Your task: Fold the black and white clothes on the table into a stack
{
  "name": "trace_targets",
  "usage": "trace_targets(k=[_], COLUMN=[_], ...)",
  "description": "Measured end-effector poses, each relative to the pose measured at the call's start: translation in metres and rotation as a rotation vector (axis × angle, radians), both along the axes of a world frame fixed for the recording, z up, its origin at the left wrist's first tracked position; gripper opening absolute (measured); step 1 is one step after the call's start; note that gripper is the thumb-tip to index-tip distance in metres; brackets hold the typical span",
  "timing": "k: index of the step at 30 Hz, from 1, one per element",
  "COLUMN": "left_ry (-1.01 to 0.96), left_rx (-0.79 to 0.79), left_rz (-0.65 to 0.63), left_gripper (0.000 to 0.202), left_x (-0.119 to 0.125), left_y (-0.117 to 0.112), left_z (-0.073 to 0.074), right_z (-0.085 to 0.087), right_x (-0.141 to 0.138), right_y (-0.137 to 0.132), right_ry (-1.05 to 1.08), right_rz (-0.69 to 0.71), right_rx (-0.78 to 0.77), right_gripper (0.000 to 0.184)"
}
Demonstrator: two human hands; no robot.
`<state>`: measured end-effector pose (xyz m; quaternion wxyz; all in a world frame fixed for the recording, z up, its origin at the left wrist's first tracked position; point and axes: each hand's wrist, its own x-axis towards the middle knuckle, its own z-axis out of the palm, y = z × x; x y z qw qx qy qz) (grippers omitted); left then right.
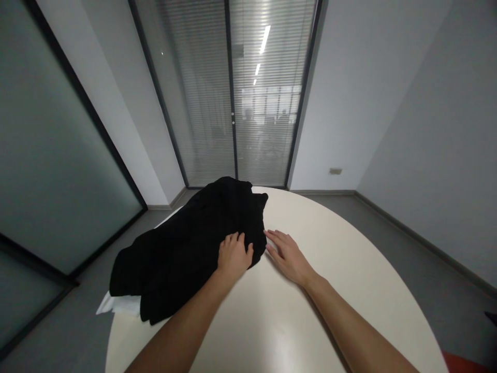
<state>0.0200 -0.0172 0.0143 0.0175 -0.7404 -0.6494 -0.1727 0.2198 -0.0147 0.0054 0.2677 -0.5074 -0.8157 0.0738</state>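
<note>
A black garment (pixel 182 233), its exact kind hidden by the folds, lies bunched on the left half of a round cream table (pixel 349 269). My left hand (pixel 234 254) rests on top of the cloth near its right end, fingers spread and thumb apart. Just right of the garment's edge is my right hand (pixel 288 255), its fingers stretched out and the tips at the cloth. It holds nothing. Beneath the garment, a white sheet-like piece (pixel 126 304) sticks out at the lower left and hangs past the table's edge.
Behind the table stands a glass door (pixel 264 129) with blinds and a dark frame. Frosted glass panels (pixel 50 145) run along the left. On the right are grey walls (pixel 427 145) with a small socket plate (pixel 335 171). A red object (pixel 464 362) shows at the lower right.
</note>
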Motion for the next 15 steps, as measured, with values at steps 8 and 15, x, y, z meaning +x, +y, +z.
trace_targets(k=[8,15], left_ry=[0.044,-0.077], left_rx=[-0.020,-0.092], left_rz=[-0.208,-0.348], left_gripper=[0.025,0.033], left_x=[0.011,0.023], left_y=[-0.025,-0.046], left_z=[0.027,0.036], right_z=[-0.002,-0.001], right_x=[0.002,0.008], right_y=[0.008,0.012], right_ry=[0.186,0.233], right_rz=[-0.130,-0.225], right_rx=[0.001,-0.040], right_gripper=[0.054,0.059])
